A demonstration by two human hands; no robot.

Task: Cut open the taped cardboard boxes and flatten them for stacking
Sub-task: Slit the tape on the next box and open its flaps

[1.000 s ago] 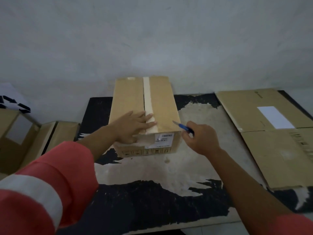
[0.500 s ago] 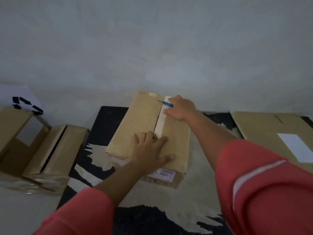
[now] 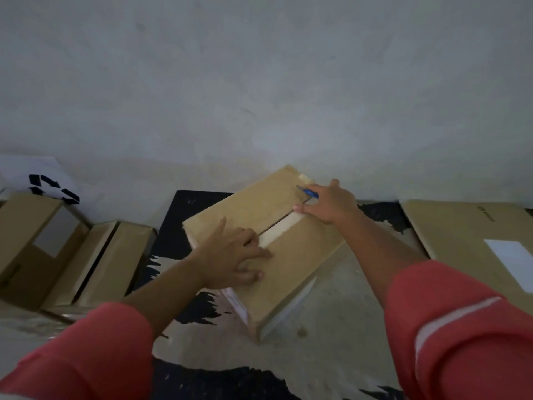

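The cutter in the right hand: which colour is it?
The cutter is blue; the head view shows it.

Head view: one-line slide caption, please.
Left hand presses taped box while right hand holds blue cutter at far end of tape.

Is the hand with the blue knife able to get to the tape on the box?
Probably yes: the right hand, holding the blue knife, rests at the far end of the tape, with nothing between.
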